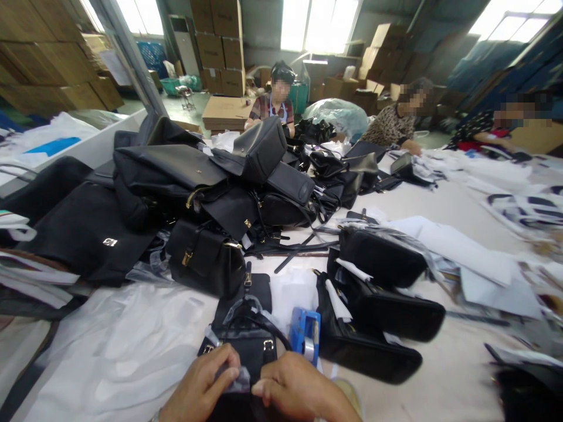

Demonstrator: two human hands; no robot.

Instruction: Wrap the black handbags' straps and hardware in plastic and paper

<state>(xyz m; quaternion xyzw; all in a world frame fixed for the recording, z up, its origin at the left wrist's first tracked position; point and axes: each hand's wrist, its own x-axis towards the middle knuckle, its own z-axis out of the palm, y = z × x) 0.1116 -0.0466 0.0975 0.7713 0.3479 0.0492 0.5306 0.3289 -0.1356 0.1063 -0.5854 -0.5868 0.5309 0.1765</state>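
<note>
At the near side of a pale worktable (422, 205), 2 bare hands work close together over a black bag (246, 350) fitted with metal buckles (268, 346). The left hand (206, 375) pinches a piece of clear film (241, 381) against the bag's front; the right hand (303, 384) curls in just beside it, though whether it grips anything cannot be told. A blue tape dispenser (305, 335) stands near the right hand, beside 3 black bags (373, 351) lying on their sides. Beyond rises a heap of black bags (171, 167), with 3 people (391, 123) seen across the worktable.
</note>
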